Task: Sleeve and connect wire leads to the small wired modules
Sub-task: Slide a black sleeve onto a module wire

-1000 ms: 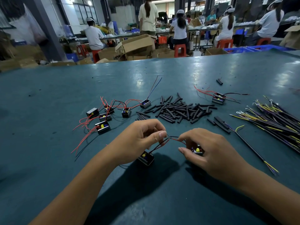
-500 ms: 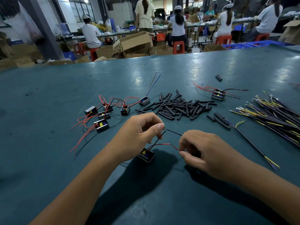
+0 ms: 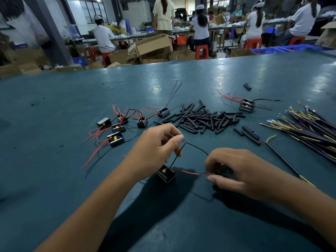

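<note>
Eight small modules (image 3: 115,138) are counted on the desk (image 3: 54,99) — six grouped at left — beside one heap of sleeves (image 3: 203,119).

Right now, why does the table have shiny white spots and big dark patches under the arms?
Head view: the table mirrors ceiling lights as pale glare; the left hand and right hand block that light, casting soft shadows; the wide lens bends the table's far edge.

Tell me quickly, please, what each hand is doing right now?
Left hand: pinches the black wire at its fingertips.
Right hand: fingers curled round a small module, mostly hidden.
</note>
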A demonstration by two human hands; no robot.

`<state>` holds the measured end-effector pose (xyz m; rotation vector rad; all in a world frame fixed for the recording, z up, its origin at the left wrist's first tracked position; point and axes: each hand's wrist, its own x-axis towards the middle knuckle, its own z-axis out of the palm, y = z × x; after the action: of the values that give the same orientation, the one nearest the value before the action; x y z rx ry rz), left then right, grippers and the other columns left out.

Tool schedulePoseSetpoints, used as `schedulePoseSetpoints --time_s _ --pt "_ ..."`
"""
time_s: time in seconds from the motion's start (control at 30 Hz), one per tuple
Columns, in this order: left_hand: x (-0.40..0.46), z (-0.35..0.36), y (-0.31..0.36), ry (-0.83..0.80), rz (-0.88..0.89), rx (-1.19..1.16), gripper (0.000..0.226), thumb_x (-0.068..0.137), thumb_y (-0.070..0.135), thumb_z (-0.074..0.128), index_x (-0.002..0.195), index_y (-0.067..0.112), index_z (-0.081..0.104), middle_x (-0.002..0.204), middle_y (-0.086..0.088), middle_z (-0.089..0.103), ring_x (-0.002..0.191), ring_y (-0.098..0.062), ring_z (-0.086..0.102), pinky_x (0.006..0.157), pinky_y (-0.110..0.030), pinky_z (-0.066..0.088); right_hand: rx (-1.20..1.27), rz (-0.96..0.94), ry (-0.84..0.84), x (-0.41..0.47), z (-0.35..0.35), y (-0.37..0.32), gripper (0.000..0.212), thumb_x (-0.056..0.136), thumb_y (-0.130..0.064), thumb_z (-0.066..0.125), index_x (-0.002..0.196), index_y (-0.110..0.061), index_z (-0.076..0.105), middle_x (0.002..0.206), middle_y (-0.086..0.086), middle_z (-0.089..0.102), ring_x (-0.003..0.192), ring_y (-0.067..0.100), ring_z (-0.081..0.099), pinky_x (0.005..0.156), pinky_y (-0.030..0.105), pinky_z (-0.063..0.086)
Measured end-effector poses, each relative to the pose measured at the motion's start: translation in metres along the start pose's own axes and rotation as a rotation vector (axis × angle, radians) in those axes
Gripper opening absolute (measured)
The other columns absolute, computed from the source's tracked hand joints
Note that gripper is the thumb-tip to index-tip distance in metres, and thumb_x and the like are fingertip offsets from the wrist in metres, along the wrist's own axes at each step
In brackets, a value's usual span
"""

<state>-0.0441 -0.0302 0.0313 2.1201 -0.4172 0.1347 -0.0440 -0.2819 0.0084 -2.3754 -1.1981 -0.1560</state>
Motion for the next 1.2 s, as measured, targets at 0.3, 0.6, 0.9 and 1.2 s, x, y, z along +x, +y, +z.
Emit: schedulePoseSetpoints --time_s 0.3,0.6,0.9,1.2 --pt "0.0 0.007 0.002 0.12 -0.032 0.029 0.01 0.098 0.023 0.064 0.088 0.021 0.061 0.071 0.005 0.067 0.051 -0.008 0.05 0.053 -0.021 0.044 0.025 0.013 0.058 -0.001 -0.002 0.001 0.026 0.091 -0.051 0.059 0.108 -0.032 0.064 0.091 -0.019 0.058 0.085 0.002 0.058 0.074 0.03 0.052" --pt "-0.013 0.026 0.011 0.267 0.05 0.124 0.02 0.087 0.023 0.076 0.072 0.023 0.063 0.062 0.014 0.065 0.052 -0.011 0.061 0.052 -0.025 0.048 0.155 0.125 0.252 0.005 0.007 0.002 0.014 0.095 -0.037 0.058 0.085 -0.028 0.064 0.072 -0.011 0.063 0.066 0.01 0.058 0.063 0.025 0.046" --pt "-0.021 0.027 0.026 0.187 0.135 0.001 0.013 0.082 0.017 0.078 0.074 0.021 0.07 0.066 0.008 0.065 0.054 -0.01 0.061 0.052 -0.022 0.047 0.309 0.204 0.288 0.005 0.007 0.004 0.01 0.097 -0.032 0.059 0.091 -0.027 0.065 0.071 -0.006 0.067 0.062 0.013 0.061 0.06 0.031 0.05" --pt "-0.018 0.036 0.023 0.035 -0.155 -0.308 0.023 0.098 0.015 0.063 0.077 0.008 0.07 0.062 -0.01 0.071 0.049 -0.023 0.065 0.048 -0.034 0.055 0.296 0.211 0.267 0.003 0.007 0.006 0.011 0.097 -0.03 0.061 0.106 -0.034 0.067 0.074 -0.011 0.07 0.059 0.015 0.062 0.063 0.034 0.051"
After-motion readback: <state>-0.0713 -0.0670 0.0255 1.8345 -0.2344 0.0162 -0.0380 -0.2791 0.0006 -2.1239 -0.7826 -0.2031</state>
